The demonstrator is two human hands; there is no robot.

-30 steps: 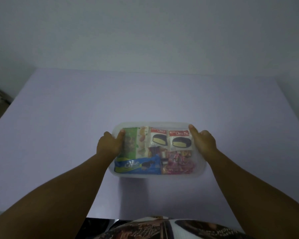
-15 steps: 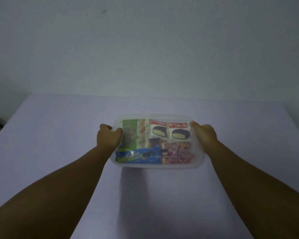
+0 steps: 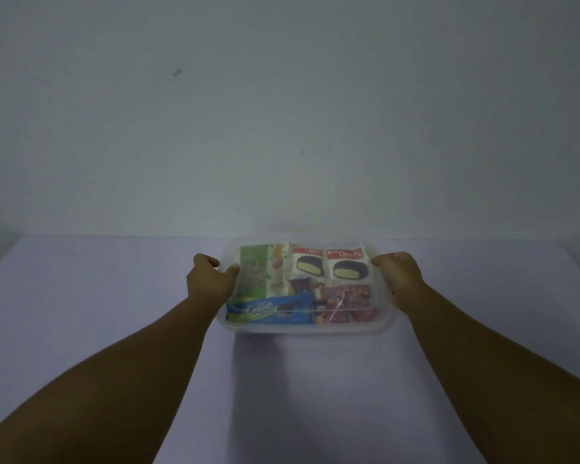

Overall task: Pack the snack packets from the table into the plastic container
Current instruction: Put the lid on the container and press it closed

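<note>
Two bare forearms reach forward over a pale table [image 3: 81, 296]. The left hand [image 3: 208, 279] grips the left rim of a clear plastic container [image 3: 315, 326], thumb hooked inside; the right hand [image 3: 400, 277] grips the right rim. The tub is full: in front, a blue biscuit packet [image 3: 272, 309] with blurred writing beside red sweets [image 3: 349, 301]. Behind lie a green packet [image 3: 253, 269] and two pie packets [image 3: 347, 267], one reading "Choco Pie". Beyond stands a plain grey wall [image 3: 282, 112].
</note>
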